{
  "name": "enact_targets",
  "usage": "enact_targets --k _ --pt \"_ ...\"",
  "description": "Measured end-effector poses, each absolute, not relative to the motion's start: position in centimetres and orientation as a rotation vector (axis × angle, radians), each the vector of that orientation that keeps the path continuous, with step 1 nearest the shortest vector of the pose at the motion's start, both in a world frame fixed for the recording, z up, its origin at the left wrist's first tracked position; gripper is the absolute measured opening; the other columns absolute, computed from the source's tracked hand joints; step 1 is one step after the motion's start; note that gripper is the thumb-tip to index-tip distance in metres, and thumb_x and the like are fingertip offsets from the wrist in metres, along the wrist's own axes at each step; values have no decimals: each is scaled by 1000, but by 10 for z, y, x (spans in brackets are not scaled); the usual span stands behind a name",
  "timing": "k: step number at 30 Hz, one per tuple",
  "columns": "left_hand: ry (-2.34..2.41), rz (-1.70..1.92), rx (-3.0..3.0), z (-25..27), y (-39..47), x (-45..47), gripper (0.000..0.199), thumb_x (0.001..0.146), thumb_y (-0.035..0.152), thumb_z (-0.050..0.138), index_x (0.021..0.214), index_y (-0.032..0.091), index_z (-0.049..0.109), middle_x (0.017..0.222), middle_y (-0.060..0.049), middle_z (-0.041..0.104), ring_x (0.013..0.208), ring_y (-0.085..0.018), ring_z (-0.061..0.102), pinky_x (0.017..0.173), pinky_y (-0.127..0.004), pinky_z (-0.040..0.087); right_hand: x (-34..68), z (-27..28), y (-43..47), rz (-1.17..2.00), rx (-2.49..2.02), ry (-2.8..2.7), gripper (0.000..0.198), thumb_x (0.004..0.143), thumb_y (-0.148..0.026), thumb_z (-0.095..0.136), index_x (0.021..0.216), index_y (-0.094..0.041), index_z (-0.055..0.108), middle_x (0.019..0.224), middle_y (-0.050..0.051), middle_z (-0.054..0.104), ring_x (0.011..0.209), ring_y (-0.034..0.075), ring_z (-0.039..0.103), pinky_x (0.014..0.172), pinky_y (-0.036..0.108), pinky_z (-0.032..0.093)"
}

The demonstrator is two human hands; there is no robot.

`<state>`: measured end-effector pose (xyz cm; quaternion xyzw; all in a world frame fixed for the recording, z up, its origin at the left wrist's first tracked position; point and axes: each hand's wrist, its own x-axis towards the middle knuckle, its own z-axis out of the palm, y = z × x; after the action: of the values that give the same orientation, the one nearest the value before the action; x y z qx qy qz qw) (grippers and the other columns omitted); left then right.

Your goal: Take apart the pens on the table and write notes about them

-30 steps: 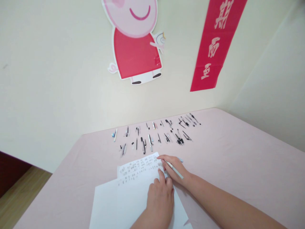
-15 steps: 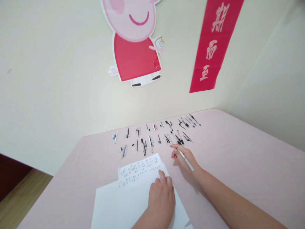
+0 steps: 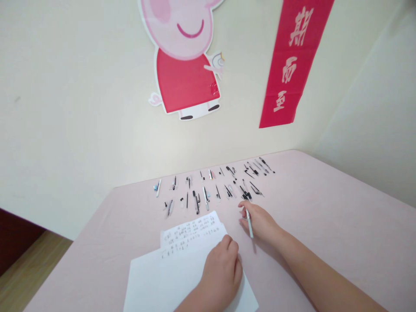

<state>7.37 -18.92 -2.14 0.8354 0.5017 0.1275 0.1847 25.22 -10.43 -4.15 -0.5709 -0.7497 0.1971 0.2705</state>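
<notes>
My right hand (image 3: 260, 223) is closed round a slim, pale pen (image 3: 249, 223), held over the pink tabletop just right of the papers, with the pen's lower end pointing toward me. My left hand (image 3: 222, 271) rests at the right edge of a large white sheet of paper (image 3: 162, 277), its fingers curled at that edge; the thumb and fingertips are mostly hidden. A few lines of dark handwriting run along the top of this sheet. Beneath its upper part lies a second sheet with more handwriting (image 3: 191, 226).
Across the pink table (image 3: 341, 225), two rows of pens and pen parts lie apart in small groups, including a white pen (image 3: 158, 188) and black pens (image 3: 196, 202). Behind stands a wall with a cartoon pig cutout (image 3: 188, 82) and a red banner (image 3: 289, 65).
My right hand has moved slightly right, and the pen has swung to a steeper angle. My left hand's index finger, stretched out on the paper before, has curled in at the sheet's right edge.
</notes>
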Motion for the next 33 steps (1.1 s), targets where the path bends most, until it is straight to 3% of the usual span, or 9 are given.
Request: enact_targets --k 5,9,14,20,27,33 --pt "1298 552 2253 -26 -184 71 19 74 3 41 72 21 46 86 -2 53 77 -15 52 68 -26 41 252 -45 -105 496 -1560 -2099 37 66 -9 54 102 -18 53 75 1 61 65 15 54 63 26 38" --pt "1234 703 2133 -31 -181 70 18 77 5 39 72 21 46 83 -2 53 77 -15 52 69 -26 40 250 -48 -105 574 -1489 -2026 33 67 -10 51 100 -18 53 73 1 60 60 14 54 59 25 39" --pt "1379 877 1908 -38 -176 68 7 80 15 44 83 21 46 73 1 49 66 -15 50 64 -27 41 237 -47 -108 921 -1270 -1795 27 71 -16 50 98 -22 47 75 -2 57 54 11 52 54 23 41" --pt "1427 1001 1719 -39 -171 67 16 82 24 46 97 21 46 68 4 47 64 -15 52 64 -28 42 217 -30 -122 1305 -1018 -1589 21 73 -21 54 91 -22 44 80 0 56 64 11 52 59 24 44" --pt "1446 1058 1603 -39 -170 66 14 83 27 46 95 20 48 70 1 57 62 -16 55 59 -28 43 210 -22 -130 1387 -933 -1574 21 73 -27 62 85 -21 46 79 -1 56 65 11 52 62 25 44" --pt "1471 1114 1492 -37 -167 64 14 82 33 51 89 20 49 72 1 60 62 -15 58 60 -27 44 216 -27 -128 1398 -927 -1477 33 86 -48 48 107 -22 50 84 2 57 60 11 49 56 24 42"
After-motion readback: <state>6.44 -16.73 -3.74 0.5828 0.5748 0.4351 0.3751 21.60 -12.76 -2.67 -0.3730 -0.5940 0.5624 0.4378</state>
